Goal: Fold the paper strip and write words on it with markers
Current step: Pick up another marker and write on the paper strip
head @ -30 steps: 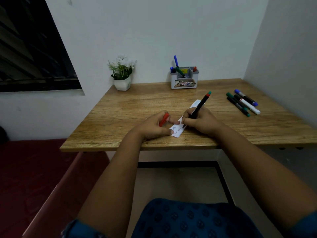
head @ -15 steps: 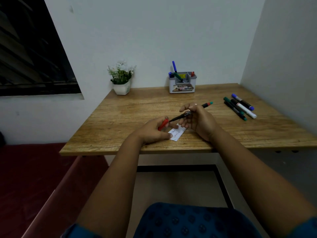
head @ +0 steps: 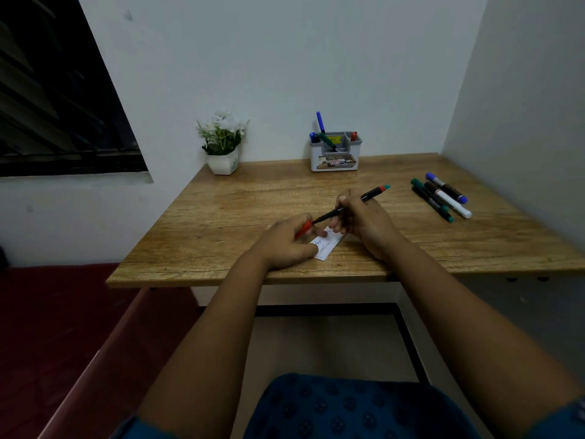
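Right hand (head: 364, 217) gripping marker (head: 348, 206) (tip leftward), left hand (head: 286, 242) pinching red cap (head: 304, 229) over paper strip (head: 326, 245)

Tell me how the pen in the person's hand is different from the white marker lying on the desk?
The slim black pen is held off the desk, tilted, in the right hand; the fat white marker lies flat on the wooden desk. The pen's tip meets a red cap in the left hand; nothing touches the marker's ends. Both are writing tools.
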